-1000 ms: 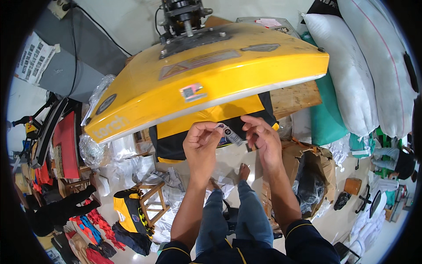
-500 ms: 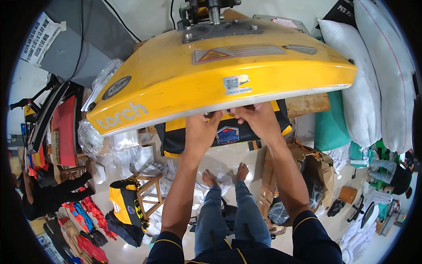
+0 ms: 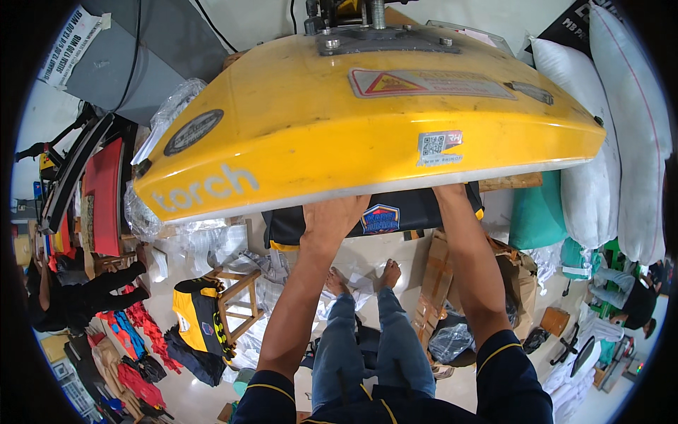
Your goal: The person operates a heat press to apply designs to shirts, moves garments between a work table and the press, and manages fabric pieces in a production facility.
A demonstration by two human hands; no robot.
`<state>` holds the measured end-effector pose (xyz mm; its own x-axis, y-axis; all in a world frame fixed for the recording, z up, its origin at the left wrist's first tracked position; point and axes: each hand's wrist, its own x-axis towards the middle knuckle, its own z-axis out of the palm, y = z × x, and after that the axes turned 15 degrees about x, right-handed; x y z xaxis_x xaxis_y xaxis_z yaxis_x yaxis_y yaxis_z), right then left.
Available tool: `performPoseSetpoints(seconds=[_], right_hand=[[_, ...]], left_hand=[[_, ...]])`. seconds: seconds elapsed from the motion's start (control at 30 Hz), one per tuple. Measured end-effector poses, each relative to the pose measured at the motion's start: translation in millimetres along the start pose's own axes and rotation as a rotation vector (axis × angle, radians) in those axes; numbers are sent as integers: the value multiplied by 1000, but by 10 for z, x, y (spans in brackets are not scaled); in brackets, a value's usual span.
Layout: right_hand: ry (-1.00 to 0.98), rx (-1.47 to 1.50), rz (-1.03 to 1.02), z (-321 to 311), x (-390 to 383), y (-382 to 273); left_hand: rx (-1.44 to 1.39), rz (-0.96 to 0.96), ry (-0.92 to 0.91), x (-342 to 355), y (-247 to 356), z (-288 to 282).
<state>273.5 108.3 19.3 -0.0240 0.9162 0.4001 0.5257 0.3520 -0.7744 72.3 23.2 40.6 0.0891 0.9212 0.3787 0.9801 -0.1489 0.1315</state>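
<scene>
A big yellow heat press head (image 3: pixel 304 134) hangs over the work spot and covers much of the view. Beneath its front edge lies a black and yellow garment (image 3: pixel 282 225), part of it draped over the near side, with a coloured shield-shaped badge (image 3: pixel 380 220) showing. My left hand (image 3: pixel 332 213) rests over the garment, left of the badge, its fingers hidden under the press head. Right of the badge, my right hand (image 3: pixel 450 194) reaches beneath the same edge. Only its wrist side shows, so whether it grips the cloth is hidden.
White sacks (image 3: pixel 575 106) and a green sack (image 3: pixel 540 208) stand on the right. An open cardboard box (image 3: pixel 434 279) is near my right forearm. Another black and yellow garment (image 3: pixel 201 318) lies by a wooden stool (image 3: pixel 240 300). People are at both sides.
Both hands have gone further under the press head, and their fingers are now out of sight. The press head appears larger and further right in view.
</scene>
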Motion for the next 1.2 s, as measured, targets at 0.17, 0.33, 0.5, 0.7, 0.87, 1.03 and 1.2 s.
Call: performPoseSetpoints(seconds=[0.17, 0.33, 0.5, 0.7, 0.87, 1.03, 1.2], right_hand=[[15, -60, -80, 2, -126, -42], [-41, -124, -197, 41, -472, -418], [-104, -186, -126, 97, -593, -732], [-124, -249, -148, 166, -682, -748], [-99, -250, -183, 200, -724, -681], [-108, -204, -135, 204, -721, -673], [-123, -206, -115, 206, -733, -678]], left_hand=[[18, -13, -57, -59, -3, 50], [32, 19, 35, -126, -30, 107], [35, 29, 80, -144, -28, 149], [61, 27, 76, -194, -43, 210], [106, 65, 112, -231, -67, 271], [97, 6, -174, -357, -80, 338], [62, 10, -134, -402, -88, 373]])
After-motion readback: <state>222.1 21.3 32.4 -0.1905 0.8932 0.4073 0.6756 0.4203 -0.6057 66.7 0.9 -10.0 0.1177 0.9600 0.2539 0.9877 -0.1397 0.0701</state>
